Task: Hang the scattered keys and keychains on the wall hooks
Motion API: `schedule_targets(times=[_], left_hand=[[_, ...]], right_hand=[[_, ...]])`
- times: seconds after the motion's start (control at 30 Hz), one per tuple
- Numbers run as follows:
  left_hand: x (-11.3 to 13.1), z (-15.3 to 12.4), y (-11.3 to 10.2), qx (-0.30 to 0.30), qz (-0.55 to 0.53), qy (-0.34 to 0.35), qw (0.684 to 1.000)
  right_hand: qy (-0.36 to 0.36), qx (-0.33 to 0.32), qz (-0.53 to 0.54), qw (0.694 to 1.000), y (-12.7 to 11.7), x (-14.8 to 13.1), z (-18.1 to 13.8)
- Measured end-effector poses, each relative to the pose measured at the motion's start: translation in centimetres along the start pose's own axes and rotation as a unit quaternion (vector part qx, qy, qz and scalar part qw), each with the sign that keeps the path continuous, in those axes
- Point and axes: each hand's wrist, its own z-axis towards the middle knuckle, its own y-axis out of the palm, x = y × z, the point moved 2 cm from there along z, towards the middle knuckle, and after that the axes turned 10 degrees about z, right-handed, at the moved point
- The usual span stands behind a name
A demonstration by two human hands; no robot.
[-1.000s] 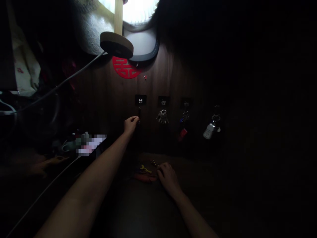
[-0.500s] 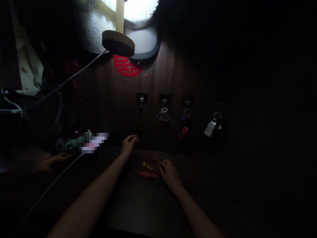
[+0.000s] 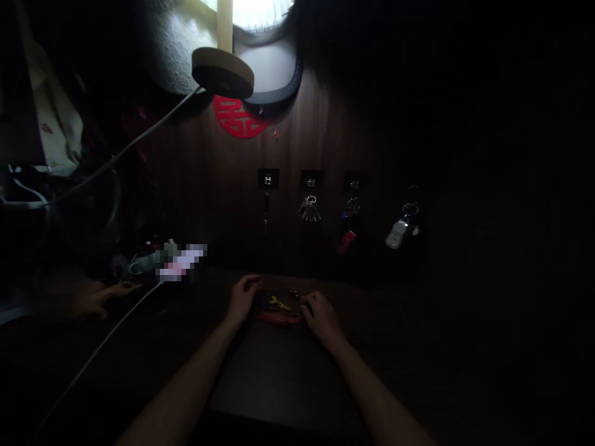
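My left hand (image 3: 244, 298) rests low over the dark surface, its fingers loosely bent and apart, with nothing visible in them. Just right of it lies a small cluster: a yellow forked piece (image 3: 279, 303) and a long red item (image 3: 277, 318) whose kind I cannot make out in the dimness. Behind these is a small beaded-looking piece (image 3: 294, 292). On the cluster's right side, my right hand (image 3: 321, 314) lies with loosely curved fingers, the thumb close to the red item's end. No held thing shows in it.
Key rings (image 3: 310, 209), a red tag (image 3: 348, 238) and a silver fob (image 3: 397, 234) hang from hooks on the wooden panel. A lamp base (image 3: 223, 73) stands beyond. Left are a white cable (image 3: 106, 334), a blurred bright screen (image 3: 183, 263) and another person's hand (image 3: 109, 298).
My left hand has come down and slightly right, from near the leftmost hook to beside the small cluster. My right hand has stayed almost in place. The view has shifted slightly.
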Motion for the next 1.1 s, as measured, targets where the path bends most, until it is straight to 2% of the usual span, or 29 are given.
schedule_targets(times=[0.13,0.33,0.47,0.7,0.83,0.93,1.1], left_hand=[[-0.4,-0.5,0.4,-0.005,0.153,0.072,0.986],[-0.8,-0.8,1.2,-0.071,0.385,0.143,0.909],[-0.3,-1.2,1.5,-0.104,0.452,0.151,0.873],[0.8,-1.5,1.3,-0.102,0.493,0.141,0.853],[0.7,-1.6,1.2,-0.090,0.499,0.133,0.851],[0.4,-1.6,1.2,-0.081,0.474,0.153,0.863],[1.0,-2.0,0.8,-0.015,0.348,0.162,0.923]], right_hand=[[0.010,-0.007,-0.007,1.000,0.0,0.0,-0.1],[0.018,-0.022,-0.007,1.000,-0.1,0.0,-0.1],[0.026,-0.033,0.003,0.999,-0.1,0.0,0.0],[0.023,-0.028,0.010,0.999,-0.1,0.0,-0.1],[0.016,-0.016,0.008,1.000,-0.1,-0.1,-0.1],[0.011,-0.008,0.004,1.000,-0.1,-0.2,-0.1],[-0.002,0.006,0.022,1.000,-0.5,-0.5,-0.2]])
